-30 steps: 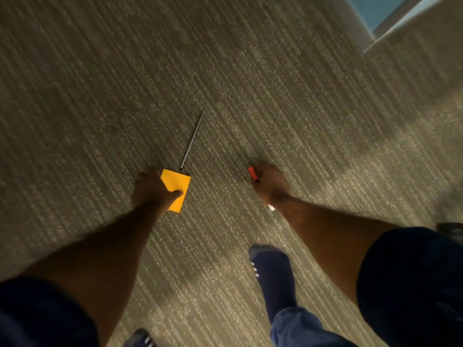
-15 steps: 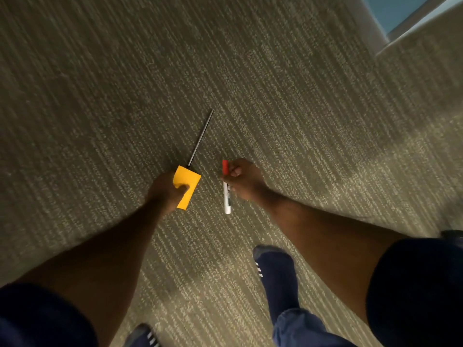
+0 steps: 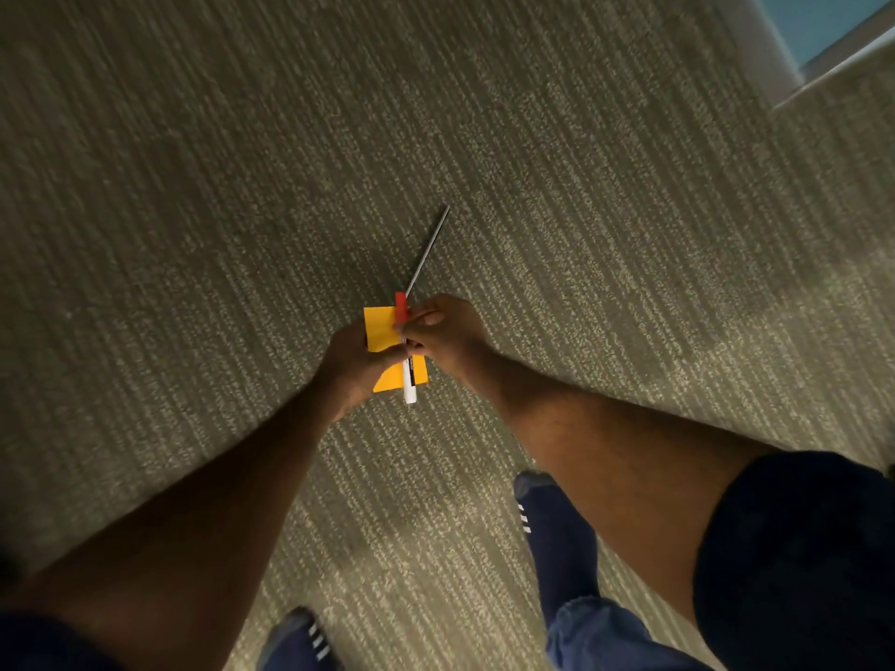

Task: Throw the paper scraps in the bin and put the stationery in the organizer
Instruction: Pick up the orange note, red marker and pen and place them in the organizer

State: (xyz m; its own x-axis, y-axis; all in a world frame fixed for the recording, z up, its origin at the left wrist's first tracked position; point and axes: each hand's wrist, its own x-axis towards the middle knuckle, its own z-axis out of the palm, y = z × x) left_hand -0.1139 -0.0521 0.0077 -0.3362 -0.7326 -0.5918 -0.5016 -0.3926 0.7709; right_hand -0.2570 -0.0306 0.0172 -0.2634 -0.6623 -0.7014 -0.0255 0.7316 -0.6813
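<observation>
My left hand (image 3: 348, 365) grips an orange sticky-note pad (image 3: 380, 326). A thin grey pen or pencil (image 3: 428, 249) sticks out beyond the pad, up and to the right. My right hand (image 3: 450, 331) pinches a white marker with a red cap (image 3: 409, 380) and holds it upright against the face of the pad. The two hands touch above the carpet. I cannot tell whether my left thumb also presses on the marker. No bin, organizer or paper scraps are in view.
Grey striped carpet (image 3: 242, 186) fills the view. My feet in dark blue socks stand below, one at the right (image 3: 557, 525) and one at the bottom edge (image 3: 295, 636). A wall base and a pale blue wall (image 3: 823, 41) cross the top right corner.
My right hand lifted the red-capped marker off the carpet and carried it left onto the orange pad. My left hand moved right and the hands now meet.
</observation>
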